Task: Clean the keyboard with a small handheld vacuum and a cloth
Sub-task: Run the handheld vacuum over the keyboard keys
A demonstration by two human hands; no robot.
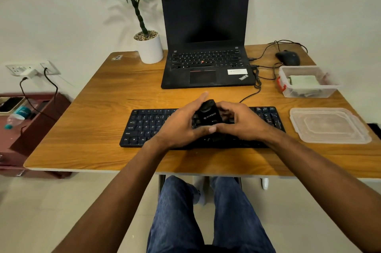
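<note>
A black keyboard (144, 127) lies across the middle of the wooden table (92, 112). Above its centre, both hands hold a small black handheld vacuum (207, 115) with white lettering on its side. My left hand (181, 122) grips it from the left, thumb under its near end. My right hand (241, 120) grips it from the right with curled fingers. A folded pale cloth (303, 81) lies inside a clear plastic box (285, 89) at the right. The vacuum's underside is hidden.
An open black laptop (206, 46) stands behind the keyboard, with cables and a black mouse (288, 58) to its right. A clear lid (329, 125) lies at the right edge. A potted plant (149, 46) stands at the back left. A low red cabinet (31, 125) sits left of the table.
</note>
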